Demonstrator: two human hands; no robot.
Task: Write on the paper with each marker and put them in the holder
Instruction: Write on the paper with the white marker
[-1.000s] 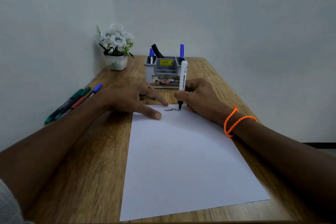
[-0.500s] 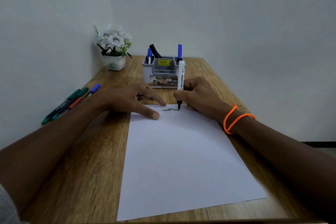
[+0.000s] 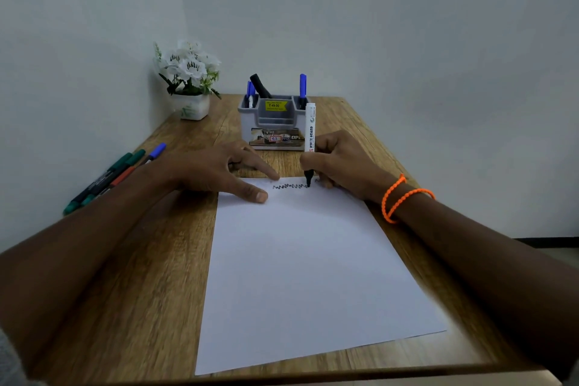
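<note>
1. Pinching the white marker (image 3: pixel 310 135) upright, the right hand (image 3: pixel 341 163) sets its tip on the paper (image 3: pixel 297 260) at 12 o'clock.
2. Left hand (image 3: pixel 213 171), fingers straight, presses the paper at 11 o'clock.
3. Holder (image 3: pixel 271 124) stands at 12 o'clock on the desk (image 3: pixel 141 276).

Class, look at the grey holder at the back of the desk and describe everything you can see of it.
The grey holder looks like plastic, a low box with several compartments. It stands upright on the wooden desk, beyond the paper. A yellow price sticker sits inside, a printed label across its front. Blue-capped markers and a black one stand in it. No hand touches it.
</note>
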